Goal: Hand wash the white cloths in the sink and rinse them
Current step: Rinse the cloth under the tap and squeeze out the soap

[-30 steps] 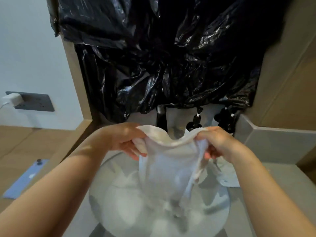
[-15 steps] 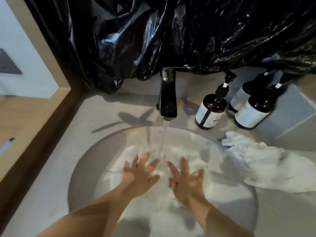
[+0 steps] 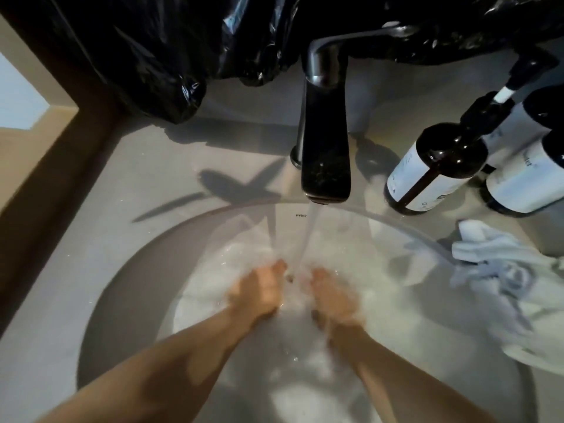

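Observation:
In the round sink [image 3: 122, 303], a white cloth [image 3: 210, 300] lies soaked in the water. My left hand [image 3: 259, 291] and my right hand [image 3: 334, 299] are both down in the basin on this cloth, blurred by motion. Their fingers look curled into the wet fabric. The black faucet [image 3: 325, 148] runs, and its stream of water [image 3: 306, 236] lands between my two hands. Another white cloth [image 3: 503, 285] lies crumpled on the counter at the sink's right rim.
Two dark pump bottles [image 3: 433, 169] [image 3: 525, 178] with white labels stand right of the faucet. Black plastic sheeting [image 3: 152, 56] hangs over the wall behind. A grey counter [image 3: 137, 184] surrounds the sink, with a wooden ledge [image 3: 45, 166] at the left.
A second ago both hands held the cloth up above the sink. Then they pressed flat in the water; now their fingers have curled in under the stream.

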{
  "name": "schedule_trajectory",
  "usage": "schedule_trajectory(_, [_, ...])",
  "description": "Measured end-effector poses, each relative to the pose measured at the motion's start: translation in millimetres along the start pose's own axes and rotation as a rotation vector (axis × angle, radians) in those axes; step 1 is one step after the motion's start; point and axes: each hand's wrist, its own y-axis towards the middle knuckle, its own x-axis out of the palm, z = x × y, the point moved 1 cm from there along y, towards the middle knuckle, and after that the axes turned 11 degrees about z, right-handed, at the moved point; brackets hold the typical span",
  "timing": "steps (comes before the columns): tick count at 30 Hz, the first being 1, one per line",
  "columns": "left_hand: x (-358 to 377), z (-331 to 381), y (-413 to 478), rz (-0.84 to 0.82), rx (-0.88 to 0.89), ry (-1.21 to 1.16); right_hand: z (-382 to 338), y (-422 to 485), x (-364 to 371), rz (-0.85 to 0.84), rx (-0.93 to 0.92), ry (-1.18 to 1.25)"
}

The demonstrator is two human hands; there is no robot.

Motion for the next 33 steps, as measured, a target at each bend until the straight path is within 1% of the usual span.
schedule_trajectory(1, [-8, 6, 2, -0.058, -0.035, -0.138, -15, -2, -15, 0.048, 0.101, 0.099])
schedule_trajectory(2, [-7, 2, 1, -0.1, -0.066, -0.275, -18, 0, -27, 0.124, 0.127, 0.148])
schedule_trajectory(3, [-15, -1, 2, -0.119, -0.137, -0.408, -23, -3, -39, 0.128, 0.184, 0.258])
schedule_trajectory(4, [-25, -3, 2, -0.102, -0.119, -0.429, -28, -7, -48, 0.087, 0.21, 0.365])
schedule_trajectory(5, [-35, -2, 2, -0.122, -0.152, -0.464, -30, -10, -60, 0.07, 0.261, 0.501])
schedule_trajectory(6, [-38, -3, 2, -0.06, -0.126, -0.442, -27, -13, -69, 0.086, 0.261, 0.563])
schedule_trajectory(7, [-44, 2, 0, -0.022, -0.124, -0.409, -32, -19, -80, 0.069, 0.31, 0.584])
schedule_trajectory(8, [-48, 4, -2, 0.048, -0.104, -0.283, -37, -22, -89, 0.064, 0.295, 0.504])
schedule_trajectory(9, [-53, 8, -5, 0.106, -0.092, -0.137, -43, -26, -96, 0.08, 0.254, 0.374])
schedule_trajectory(10, [-55, 11, -11, 0.161, -0.048, 0.004, -45, -33, -96, 0.062, 0.179, 0.116])
schedule_trajectory(11, [-51, 9, -17, 0.163, -0.008, 0.125, -45, -39, -91, 0.008, 0.107, -0.164])
schedule_trajectory(12, [-43, 4, -23, 0.16, 0.068, 0.253, -41, -44, -78, -0.057, 0.03, -0.394])
schedule_trajectory(13, [-34, 1, -30, 0.141, 0.14, 0.348, -37, -47, -68, -0.101, -0.02, -0.538])
schedule_trajectory(14, [-29, 1, -32, 0.152, 0.22, 0.407, -33, -47, -51, -0.128, -0.052, -0.615])
schedule_trajectory(15, [-24, -1, -31, 0.135, 0.281, 0.496, -33, -47, -42, -0.138, -0.034, -0.633])
schedule_trajectory(16, [-17, -3, -30, 0.036, 0.281, 0.565, -28, -45, -31, -0.093, -0.038, -0.625])
schedule_trajectory(17, [-10, -4, -28, -0.097, 0.185, 0.577, -25, -43, -24, -0.07, -0.031, -0.609])
schedule_trajectory(18, [2, -13, -25, -0.188, 0.038, 0.501, -20, -39, -16, -0.069, -0.017, -0.627])
schedule_trajectory(19, [10, -21, -20, -0.227, -0.048, 0.426, -16, -35, -12, -0.084, 0.033, -0.698])
schedule_trajectory(20, [13, -26, -20, -0.271, -0.112, 0.376, -15, -30, -11, -0.039, 0.085, -0.692])
schedule_trajectory(21, [21, -32, -19, -0.271, -0.119, 0.348, -18, -26, -16, 0.003, 0.106, -0.622])
schedule_trajectory(22, [23, -31, -16, -0.238, -0.17, 0.277, -14, -20, -14, 0.071, 0.093, -0.503])
schedule_trajectory(23, [22, -29, -12, -0.206, -0.174, 0.251, -14, -18, -14, 0.129, 0.099, -0.467])
schedule_trajectory(24, [16, -19, -10, -0.184, -0.181, 0.209, -18, -15, -16, 0.143, 0.101, -0.356])
schedule_trajectory(26, [6, 1, -5, -0.127, -0.154, 0.096, -19, -8, -21, 0.287, 0.011, -0.281])
schedule_trajectory(27, [2, 7, -5, -0.092, -0.13, 0.045, -18, -5, -22, 0.26, -0.029, -0.283])
schedule_trajectory(28, [-3, 8, -6, -0.083, -0.156, -0.039, -18, -6, -25, 0.114, 0.001, -0.247])
schedule_trajectory(29, [-11, 10, -7, -0.063, -0.157, -0.15, -22, -6, -33, -0.011, 0.074, -0.142])
schedule_trajectory(30, [-18, 9, -10, -0.092, -0.169, -0.262, -27, -7, -42, -0.106, 0.107, -0.067])
schedule_trajectory(31, [-26, 7, -10, -0.138, -0.18, -0.393, -27, -6, -50, -0.1, 0.137, 0.093])
schedule_trajectory(33, [-49, 11, -10, -0.249, -0.233, -0.625, -38, -12, -74, -0.195, 0.248, 0.533])
